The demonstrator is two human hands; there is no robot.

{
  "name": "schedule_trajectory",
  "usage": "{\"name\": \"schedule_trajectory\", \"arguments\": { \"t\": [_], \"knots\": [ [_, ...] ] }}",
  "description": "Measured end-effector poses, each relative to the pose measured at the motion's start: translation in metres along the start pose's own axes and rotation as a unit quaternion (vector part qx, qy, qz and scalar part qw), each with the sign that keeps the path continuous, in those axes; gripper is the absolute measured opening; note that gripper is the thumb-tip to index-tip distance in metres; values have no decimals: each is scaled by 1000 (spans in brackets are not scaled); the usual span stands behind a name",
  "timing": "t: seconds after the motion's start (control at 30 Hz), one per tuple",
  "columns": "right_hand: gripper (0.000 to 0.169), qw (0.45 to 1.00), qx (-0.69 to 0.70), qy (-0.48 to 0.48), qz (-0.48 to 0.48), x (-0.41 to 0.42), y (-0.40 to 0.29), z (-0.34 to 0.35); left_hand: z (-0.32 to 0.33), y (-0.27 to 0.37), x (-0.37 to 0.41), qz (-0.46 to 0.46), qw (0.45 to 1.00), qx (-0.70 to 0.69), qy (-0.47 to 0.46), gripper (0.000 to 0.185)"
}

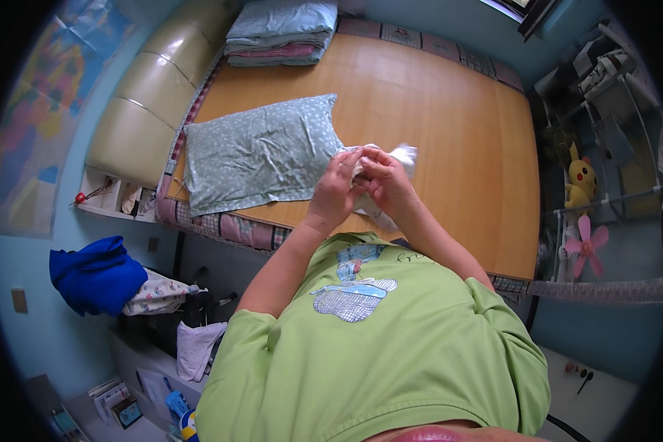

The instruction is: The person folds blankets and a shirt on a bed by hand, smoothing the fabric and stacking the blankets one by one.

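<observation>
My left hand (334,185) and my right hand (388,179) meet in front of my chest, above the near part of the bed. Between them, the fingers of both pinch a small white cloth (357,170), largely covered by the hands. More white fabric (405,156) shows beyond my right hand, slightly blurred, and a pale piece (380,214) shows below the wrists. Whether these are all one item I cannot tell. Just left of my left hand lies a pale green pillow (259,154) with a small white pattern, flat on the tan mat (447,138).
Folded bedding (282,33) is stacked at the bed's far left corner, near a padded beige headboard (143,105). On the right, a rack (602,201) holds a yellow plush toy (580,179) and a pink fan (586,246). Blue fabric (96,276) hangs at left.
</observation>
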State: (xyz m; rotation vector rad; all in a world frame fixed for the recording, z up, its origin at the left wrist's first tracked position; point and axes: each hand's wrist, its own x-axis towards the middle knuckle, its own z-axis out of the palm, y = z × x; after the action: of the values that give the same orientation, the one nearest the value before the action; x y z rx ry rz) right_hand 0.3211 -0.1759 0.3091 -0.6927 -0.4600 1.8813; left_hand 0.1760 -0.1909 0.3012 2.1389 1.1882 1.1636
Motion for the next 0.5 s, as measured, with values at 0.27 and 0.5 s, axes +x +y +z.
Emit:
{"name": "schedule_trajectory", "arguments": {
  "t": [0.27, 0.5],
  "knots": [
    [34, 832, -536, 4, -145, -11, -9, -14, -38, 2, 14, -121, 963, -236, -49, 14],
    [20, 654, -677, 50, -333, 6, -6, -27, -52, 1, 24, -50, 991, -97, -81, 28]
  ]
}}
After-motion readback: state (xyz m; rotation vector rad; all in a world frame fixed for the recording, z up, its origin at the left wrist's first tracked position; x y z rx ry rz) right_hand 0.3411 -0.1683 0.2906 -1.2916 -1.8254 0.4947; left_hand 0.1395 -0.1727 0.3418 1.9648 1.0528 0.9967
